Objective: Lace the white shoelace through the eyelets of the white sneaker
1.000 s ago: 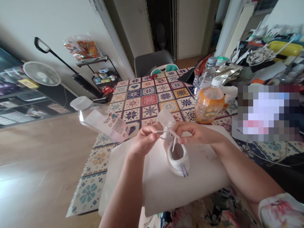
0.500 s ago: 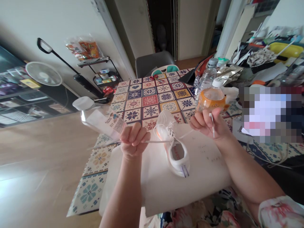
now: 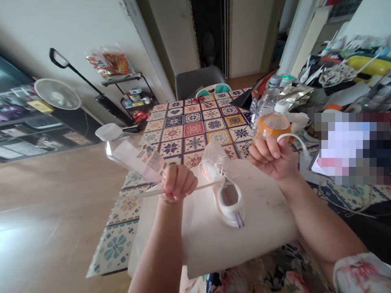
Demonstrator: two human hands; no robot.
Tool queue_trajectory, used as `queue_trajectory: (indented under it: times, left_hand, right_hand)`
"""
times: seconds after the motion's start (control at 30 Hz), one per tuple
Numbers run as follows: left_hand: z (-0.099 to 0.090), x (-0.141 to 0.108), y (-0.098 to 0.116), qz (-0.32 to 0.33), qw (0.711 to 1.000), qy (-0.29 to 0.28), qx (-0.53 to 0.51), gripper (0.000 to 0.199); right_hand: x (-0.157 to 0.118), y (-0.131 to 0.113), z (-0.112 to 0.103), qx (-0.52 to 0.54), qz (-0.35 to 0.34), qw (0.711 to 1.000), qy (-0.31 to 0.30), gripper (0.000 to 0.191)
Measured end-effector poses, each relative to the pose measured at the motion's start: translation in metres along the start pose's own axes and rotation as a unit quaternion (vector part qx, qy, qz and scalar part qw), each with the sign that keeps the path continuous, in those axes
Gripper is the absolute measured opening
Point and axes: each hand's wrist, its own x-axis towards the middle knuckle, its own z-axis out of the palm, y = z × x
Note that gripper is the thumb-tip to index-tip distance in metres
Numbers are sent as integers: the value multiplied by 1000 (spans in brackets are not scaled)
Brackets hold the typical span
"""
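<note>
My left hand [image 3: 179, 181] has shifted towards the white shoe [image 3: 230, 212], toe pointing away on a pale sheet [image 3: 214, 250] over the worktop [image 3: 195, 143].
It clenches one end of the lace [image 3: 149, 193]; my right hand [image 3: 271, 158] grips the other, likely to draw it snug.

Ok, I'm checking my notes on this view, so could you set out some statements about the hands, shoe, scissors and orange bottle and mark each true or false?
1. The left hand grips a lace. True.
2. The right hand lies flat on the shoe. False: it is curled, off to the shoe's right.
3. The shoe's toe points away from the person. True.
4. The scissors are inside the shoe. False: they lie near the far end of the table.
5. The orange bottle has a white cap on. True.
</note>
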Motion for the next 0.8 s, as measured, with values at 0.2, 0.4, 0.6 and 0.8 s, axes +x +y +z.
queue_trajectory:
  times: [0.2, 0.4, 0.6, 0.8]
  left_hand:
    - [4, 6, -2, -95, 987, -68, 112, 17]
    - [22, 7, -26, -256, 931, 128, 227, 32]
    - [27, 12, -40, -209, 916, 237, 249, 43]
    - [28, 12, -41, -194, 899, 272, 285, 44]
  right_hand:
    - [0, 12, -3, -76, 40, 992, 91, 33]
    - [-6, 38, 12, -331, 26, 937, 109, 26]
    - [-13, 44, 13, -514, -102, 852, -11, 15]
    - [-15, 46, 15, -536, -138, 831, -52, 14]
